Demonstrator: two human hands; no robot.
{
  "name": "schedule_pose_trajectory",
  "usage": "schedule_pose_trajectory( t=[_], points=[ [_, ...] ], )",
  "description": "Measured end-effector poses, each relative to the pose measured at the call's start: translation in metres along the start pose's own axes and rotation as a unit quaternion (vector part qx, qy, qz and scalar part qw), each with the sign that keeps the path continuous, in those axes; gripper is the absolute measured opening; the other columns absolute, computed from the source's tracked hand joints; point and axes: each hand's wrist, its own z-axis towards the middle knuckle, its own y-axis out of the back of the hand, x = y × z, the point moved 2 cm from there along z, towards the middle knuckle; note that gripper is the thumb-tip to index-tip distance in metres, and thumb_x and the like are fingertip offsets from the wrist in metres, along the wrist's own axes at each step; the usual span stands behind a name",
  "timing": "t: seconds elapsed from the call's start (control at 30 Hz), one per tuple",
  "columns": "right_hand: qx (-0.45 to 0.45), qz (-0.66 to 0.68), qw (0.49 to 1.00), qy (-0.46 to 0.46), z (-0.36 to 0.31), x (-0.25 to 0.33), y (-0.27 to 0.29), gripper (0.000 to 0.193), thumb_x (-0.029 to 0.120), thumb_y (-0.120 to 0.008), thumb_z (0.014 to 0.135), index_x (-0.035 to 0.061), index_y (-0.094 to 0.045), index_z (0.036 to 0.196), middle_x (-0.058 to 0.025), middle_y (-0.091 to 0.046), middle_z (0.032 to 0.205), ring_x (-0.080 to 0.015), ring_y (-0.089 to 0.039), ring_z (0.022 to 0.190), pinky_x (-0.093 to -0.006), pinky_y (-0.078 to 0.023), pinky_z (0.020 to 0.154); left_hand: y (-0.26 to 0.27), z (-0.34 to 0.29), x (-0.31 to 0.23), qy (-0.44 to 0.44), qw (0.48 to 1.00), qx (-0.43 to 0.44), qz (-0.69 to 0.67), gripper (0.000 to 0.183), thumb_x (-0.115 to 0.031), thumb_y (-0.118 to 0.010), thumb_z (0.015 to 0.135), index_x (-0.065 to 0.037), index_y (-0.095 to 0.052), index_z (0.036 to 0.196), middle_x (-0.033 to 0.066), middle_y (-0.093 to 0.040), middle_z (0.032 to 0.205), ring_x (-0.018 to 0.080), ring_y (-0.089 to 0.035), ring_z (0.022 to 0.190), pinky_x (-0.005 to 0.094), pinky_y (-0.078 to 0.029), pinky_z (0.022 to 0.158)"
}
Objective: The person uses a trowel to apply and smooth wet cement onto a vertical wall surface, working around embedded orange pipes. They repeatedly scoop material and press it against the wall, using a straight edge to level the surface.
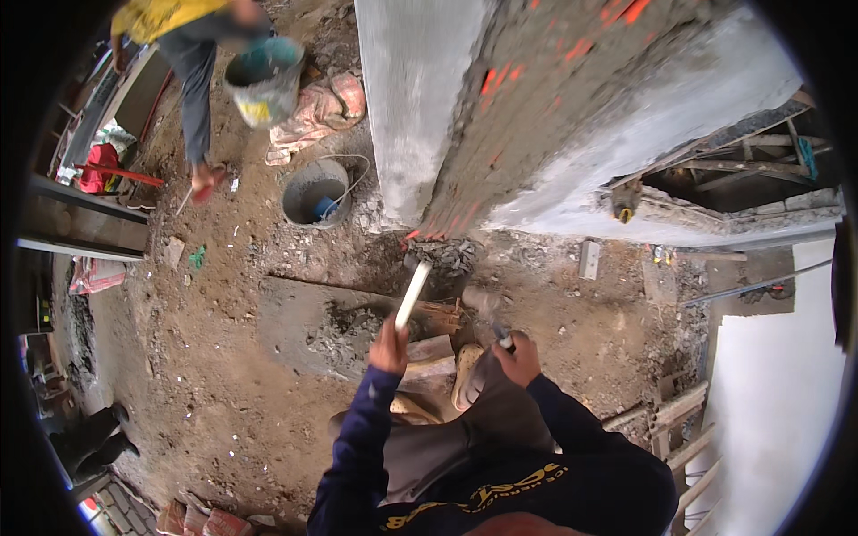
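My left hand is closed round the lower end of a pale, straight bar. The bar's upper end reaches toward rubble at the foot of a partly plastered column, whose rough grey face shows orange patches. Closer to my right knee, my right hand grips a trowel by its dark handle; the greyish blade is blurred and hard to make out. Left of my left hand lies a flat board with wet grey mortar on it.
A bucket with a blue thing inside stands beyond the board. Farther off, a person in a yellow top is beside a larger bucket and a crumpled sack. Wooden planks lie near my feet; timber stands at right.
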Motion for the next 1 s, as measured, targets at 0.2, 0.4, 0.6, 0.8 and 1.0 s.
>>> schedule_pose_trajectory(
  t=[0.2, 0.4, 0.6, 0.8, 1.0],
  points=[
    [-0.191, 0.203, 0.955, 0.102, 0.109, -0.029, -0.057, 0.031, 0.027, -0.064, 0.091, -0.0002, -0.057, 0.079, -0.0031, -0.049, 0.055, -0.0105, -0.044, 0.049, -0.0308, -0.038, 0.049, -0.072, 0.165, -0.005, -0.262, 0.955, -0.099, 0.096, 0.032, -0.013, -0.058, 0.086, 0.000, -0.051, 0.114, 0.0180, -0.057, 0.089, 0.0345, -0.056, 0.074, 0.0435, -0.044, 0.067],
    [-0.131, 0.372, 0.911, 0.121, 0.136, -0.066, -0.077, 0.043, 0.034, -0.053, 0.097, 0.0026, -0.045, 0.069, 0.0002, -0.044, 0.059, -0.0051, -0.038, 0.052, -0.0249, -0.030, 0.047, -0.097, 0.208, 0.015, -0.179, 0.971, -0.139, 0.081, 0.028, -0.029, -0.051, 0.095, -0.005, -0.051, 0.109, 0.0168, -0.062, 0.070, 0.0373, -0.061, 0.060, 0.0459, -0.047, 0.053],
    [-0.104, 0.380, 0.908, 0.144, 0.120, -0.052, -0.075, 0.041, 0.031, -0.051, 0.098, 0.0031, -0.043, 0.070, 0.0011, -0.045, 0.062, -0.0038, -0.037, 0.052, -0.0230, -0.029, 0.046, -0.095, 0.240, 0.028, -0.165, 0.970, -0.146, 0.104, 0.035, -0.040, -0.045, 0.097, -0.006, -0.051, 0.103, 0.0185, -0.063, 0.072, 0.0397, -0.062, 0.063, 0.0486, -0.046, 0.057],
    [-0.142, 0.340, 0.900, 0.231, 0.123, -0.040, -0.058, 0.037, 0.032, -0.054, 0.096, -0.0009, -0.054, 0.080, -0.0002, -0.049, 0.058, -0.0060, -0.040, 0.049, -0.0249, -0.031, 0.045, -0.098, 0.246, 0.028, -0.157, 0.972, -0.151, 0.090, 0.034, -0.039, -0.046, 0.097, -0.005, -0.049, 0.100, 0.0202, -0.063, 0.073, 0.0417, -0.061, 0.065, 0.0505, -0.045, 0.058],
    [-0.345, 0.077, 0.845, 0.400, 0.138, 0.014, -0.024, 0.052, 0.050, -0.053, 0.092, -0.0011, -0.061, 0.086, -0.0087, -0.055, 0.057, -0.0187, -0.053, 0.045, -0.0283, -0.041, 0.047, -0.086, 0.254, 0.033, -0.151, 0.976, -0.121, 0.103, 0.033, -0.038, -0.047, 0.097, -0.005, -0.046, 0.095, 0.0221, -0.063, 0.073, 0.0439, -0.061, 0.067, 0.0529, -0.045, 0.059]
  ],
)
